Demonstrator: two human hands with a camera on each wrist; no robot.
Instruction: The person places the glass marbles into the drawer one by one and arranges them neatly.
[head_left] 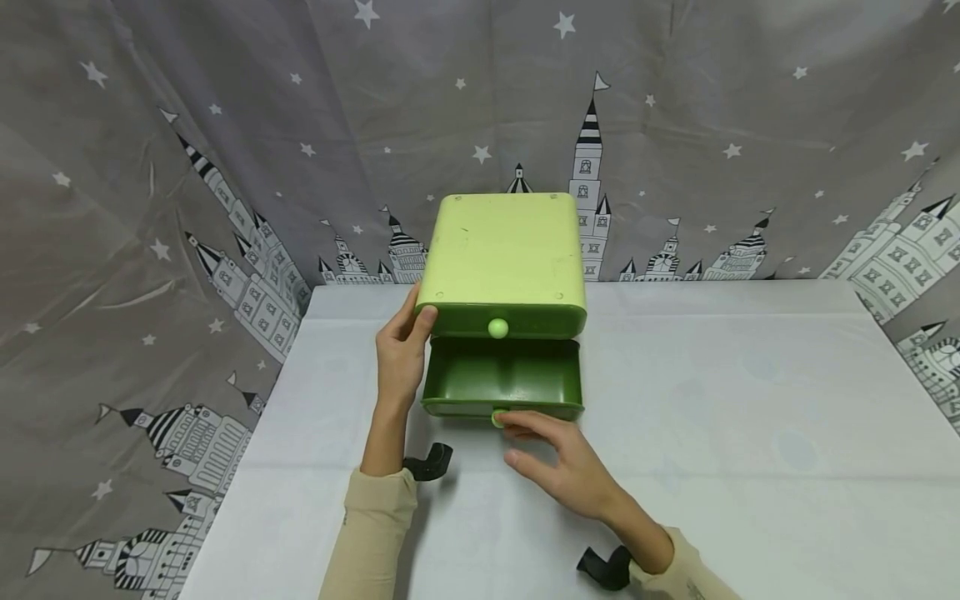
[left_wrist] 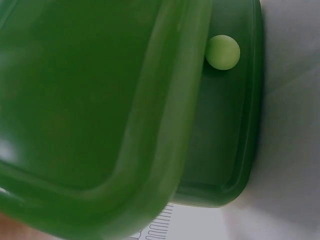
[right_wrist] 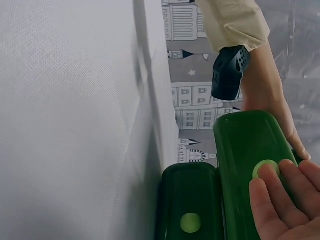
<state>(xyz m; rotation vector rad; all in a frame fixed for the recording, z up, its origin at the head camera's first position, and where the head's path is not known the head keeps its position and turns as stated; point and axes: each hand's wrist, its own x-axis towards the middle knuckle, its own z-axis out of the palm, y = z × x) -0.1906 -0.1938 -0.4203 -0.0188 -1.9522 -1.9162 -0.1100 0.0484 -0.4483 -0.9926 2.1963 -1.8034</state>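
Note:
A small box with two drawers (head_left: 510,250) has a pale yellow-green top and green fronts. In the head view its upper drawer sits in, while the lower drawer (head_left: 502,375) is pulled out, its inside bare. My left hand (head_left: 401,358) grips the box's left side, thumb on the front corner. Fingertips of my right hand (head_left: 566,467) touch the lower drawer's round knob (head_left: 498,418), the thumb held apart below. Close up in the left wrist view, a green front (left_wrist: 75,100) projects past another with a pale knob (left_wrist: 223,52). Fingers (right_wrist: 280,200) overlap a knob in the right wrist view.
The box stands on a white-covered table (head_left: 720,400), near its back edge. A grey curtain (head_left: 465,108) printed with stars and castles hangs behind and at the sides. Black wrist mounts (head_left: 429,462) sit at both beige sleeves (head_left: 371,525).

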